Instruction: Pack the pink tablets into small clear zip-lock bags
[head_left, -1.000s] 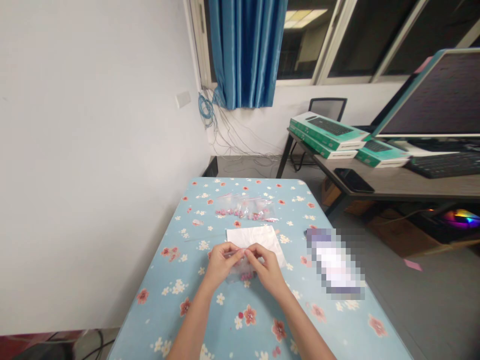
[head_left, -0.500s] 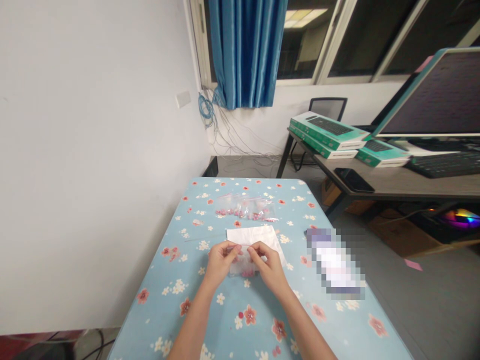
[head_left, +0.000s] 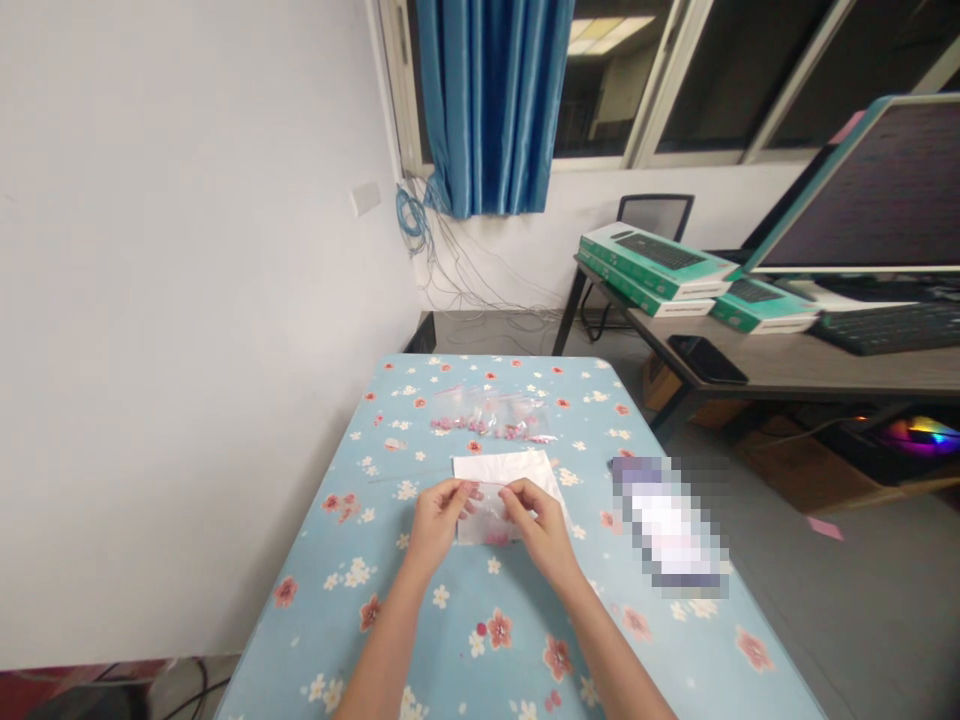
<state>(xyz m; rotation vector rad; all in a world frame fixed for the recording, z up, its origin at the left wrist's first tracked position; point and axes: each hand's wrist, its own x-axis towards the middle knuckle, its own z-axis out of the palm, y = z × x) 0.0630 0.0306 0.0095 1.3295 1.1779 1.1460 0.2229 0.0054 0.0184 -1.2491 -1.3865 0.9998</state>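
A small clear zip bag [head_left: 489, 515] with pink beads at its bottom hangs between my hands. My left hand [head_left: 441, 512] pinches its top edge at the left, and my right hand [head_left: 535, 514] pinches the same edge at the right. Behind the bag a white sheet [head_left: 510, 466], paper or cloth, lies on the table. Farther back, several clear bags of pink beads [head_left: 491, 415] lie in a row. Left of the sheet is a thin, needle-like line [head_left: 401, 476], too fine to make out.
The table has a blue flowered cloth [head_left: 322, 560]. A blurred-out phone-like object [head_left: 671, 525] lies at its right. Beyond, a desk [head_left: 795, 368] holds keyboard boxes [head_left: 660, 265], a black phone [head_left: 707, 359] and a monitor [head_left: 870, 190]. A wall [head_left: 210, 330] stands at the left.
My hands have risen slightly, with the bag between them. My fingers have moved a little farther apart along its top edge, and more of the bag shows.
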